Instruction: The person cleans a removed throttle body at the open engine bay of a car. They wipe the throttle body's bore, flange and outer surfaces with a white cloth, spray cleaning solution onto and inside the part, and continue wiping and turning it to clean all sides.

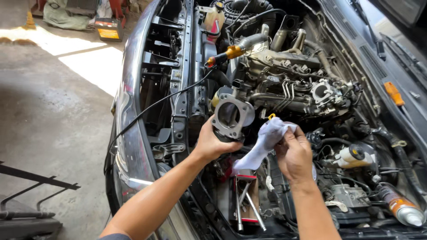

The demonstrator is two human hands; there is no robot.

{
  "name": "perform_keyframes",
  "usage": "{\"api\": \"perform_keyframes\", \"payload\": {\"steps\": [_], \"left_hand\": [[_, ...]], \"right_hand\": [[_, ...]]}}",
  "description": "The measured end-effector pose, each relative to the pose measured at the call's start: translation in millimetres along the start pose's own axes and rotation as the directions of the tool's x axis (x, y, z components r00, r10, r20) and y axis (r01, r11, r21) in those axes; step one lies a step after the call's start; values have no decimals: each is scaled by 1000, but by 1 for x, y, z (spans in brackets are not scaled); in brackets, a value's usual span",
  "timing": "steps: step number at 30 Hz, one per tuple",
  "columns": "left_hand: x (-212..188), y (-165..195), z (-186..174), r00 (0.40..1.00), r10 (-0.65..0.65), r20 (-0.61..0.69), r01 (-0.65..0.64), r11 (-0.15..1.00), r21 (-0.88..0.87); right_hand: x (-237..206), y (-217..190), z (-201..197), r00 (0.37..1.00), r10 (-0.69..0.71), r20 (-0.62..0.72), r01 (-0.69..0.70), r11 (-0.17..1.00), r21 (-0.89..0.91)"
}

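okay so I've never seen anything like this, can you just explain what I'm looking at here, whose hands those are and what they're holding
This is one picture from a camera worn on a person's head, looking down at their own two bare hands over a car's open engine bay. The left hand holds a grey metal part with a square flange and a round opening. The right hand pinches a crumpled white cloth right beside that part. Below the hands, shiny metal wrenches lie in the bay. An orange and silver spray can lies at the lower right, and grey concrete floor shows at the left.
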State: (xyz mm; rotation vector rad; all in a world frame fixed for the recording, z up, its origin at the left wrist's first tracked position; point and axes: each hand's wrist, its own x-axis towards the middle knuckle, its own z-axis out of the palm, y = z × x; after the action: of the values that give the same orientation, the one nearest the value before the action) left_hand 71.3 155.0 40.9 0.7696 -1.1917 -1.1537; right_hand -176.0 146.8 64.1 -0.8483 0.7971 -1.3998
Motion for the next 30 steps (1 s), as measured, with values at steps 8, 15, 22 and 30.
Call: {"api": "perform_keyframes", "payload": {"steps": [8,15,22,30], "left_hand": [[-13,9,15,993,-89,-80,107,962,253],[-11,-4,20,937,-317,-145,343,765,545],[-3,-7,13,949,-308,-64,253,626,737],[-5,-5,2,965,-262,13,151,595,789]], "right_hand": [[8,18,-4,998,34,-52,-33,999,18],[18,12,-14,990,-126,-65,111,974,-198],[8,-3,-12,926,-370,76,283,546,-788],[15,5,-18,959,-282,39,198,563,-802]]}}
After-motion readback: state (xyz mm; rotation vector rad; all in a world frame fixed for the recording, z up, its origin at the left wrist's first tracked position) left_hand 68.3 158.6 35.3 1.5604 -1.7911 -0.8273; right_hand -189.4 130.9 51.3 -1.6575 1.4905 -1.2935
